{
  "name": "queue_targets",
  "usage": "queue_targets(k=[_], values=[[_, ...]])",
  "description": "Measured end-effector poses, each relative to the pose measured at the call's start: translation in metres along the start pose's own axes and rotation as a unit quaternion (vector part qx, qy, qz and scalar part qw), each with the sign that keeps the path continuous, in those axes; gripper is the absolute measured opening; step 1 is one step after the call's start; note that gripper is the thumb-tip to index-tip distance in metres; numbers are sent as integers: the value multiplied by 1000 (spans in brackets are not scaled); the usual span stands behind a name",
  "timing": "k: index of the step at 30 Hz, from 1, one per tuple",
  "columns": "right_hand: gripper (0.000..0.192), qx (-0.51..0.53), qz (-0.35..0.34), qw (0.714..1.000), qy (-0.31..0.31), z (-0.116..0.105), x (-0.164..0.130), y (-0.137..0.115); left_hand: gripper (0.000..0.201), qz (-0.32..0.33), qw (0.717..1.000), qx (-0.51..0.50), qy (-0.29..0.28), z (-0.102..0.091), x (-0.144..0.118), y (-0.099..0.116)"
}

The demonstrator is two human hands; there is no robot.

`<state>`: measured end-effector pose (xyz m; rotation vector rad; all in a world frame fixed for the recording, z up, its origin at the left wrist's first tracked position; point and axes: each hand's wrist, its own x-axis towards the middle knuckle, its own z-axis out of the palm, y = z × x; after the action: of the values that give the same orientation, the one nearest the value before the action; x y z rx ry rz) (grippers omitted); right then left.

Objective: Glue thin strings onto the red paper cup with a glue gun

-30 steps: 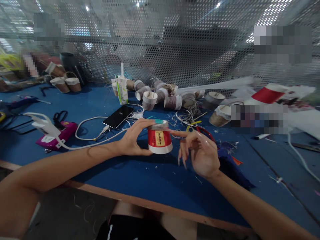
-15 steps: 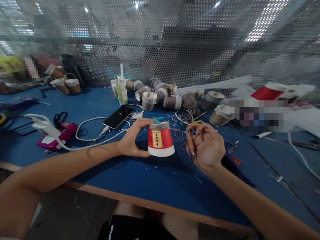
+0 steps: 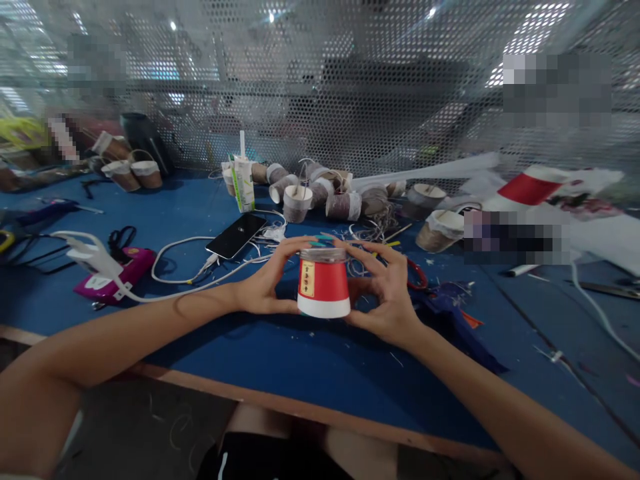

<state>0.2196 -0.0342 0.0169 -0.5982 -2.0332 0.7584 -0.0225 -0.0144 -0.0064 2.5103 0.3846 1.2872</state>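
Observation:
Between my hands is a small tapered jar (image 3: pixel 330 283) with a silvery band at its top, a red wrap, a yellow label with dark characters and a white bottom. My left hand (image 3: pixel 273 280) grips it from the left, fingers at the top edge and thumb low on the side. On the other side, my right hand (image 3: pixel 385 287) has its fingers at the top rim and thumb by the lower edge. The jar is held above the blue table (image 3: pixel 280 360), upright. Parts of my fingertips are hidden behind it.
A phone (image 3: pixel 237 235) on a white cable lies behind my left hand, near a purple device (image 3: pixel 115 275). Several twine-wrapped cups (image 3: pixel 299 203) and a drink carton (image 3: pixel 243 183) stand farther back. Red-handled scissors (image 3: pixel 417 275) and dark blue cloth (image 3: pixel 460 327) lie by my right hand.
My right hand has moved left and closed onto the jar's right side. The jar has turned, so its label faces more to the left. My left hand still holds it.

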Motion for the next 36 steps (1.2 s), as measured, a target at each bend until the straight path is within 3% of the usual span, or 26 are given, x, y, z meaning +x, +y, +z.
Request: queue_targets(k=[5, 7, 10, 13, 15, 17, 19, 22, 26, 31, 36], values=[[84, -6, -40, 999, 29, 4, 0, 10, 92, -30, 994, 71, 72, 10, -5, -6], [84, -22, -54, 998, 28, 5, 0, 14, 96, -40, 993, 79, 75, 11, -5, -5], [82, -46, -55, 997, 26, 5, 0, 16, 89, -30, 992, 103, 61, 10, -3, -1], [87, -58, -50, 996, 36, 3, -1, 9, 79, -22, 982, 161, 101, 10, -1, 0], [79, -64, -67, 994, 59, 1, -1, 3, 74, -24, 969, 200, 140, 10, -1, -1], [59, -65, -96, 991, 67, 0, -1, -2, 70, -27, 961, 225, 161, 10, -1, -3], [41, -73, -126, 989, 40, -2, -1, -4, 68, -29, 958, 232, 165, 11, -1, -4], [29, -133, -152, 979, -16, -3, -2, -5, 67, -26, 958, 231, 167, 12, -1, -5], [13, -188, -204, 960, -31, -5, -2, -9, 69, -14, 954, 240, 180, 13, -1, -6], [9, -177, -226, 958, -9, -4, -2, -12, 73, -18, 950, 251, 184, 13, 0, -7], [22, -163, -196, 965, -58, -2, 0, -9, 75, -34, 953, 248, 168, 13, 0, -5]])
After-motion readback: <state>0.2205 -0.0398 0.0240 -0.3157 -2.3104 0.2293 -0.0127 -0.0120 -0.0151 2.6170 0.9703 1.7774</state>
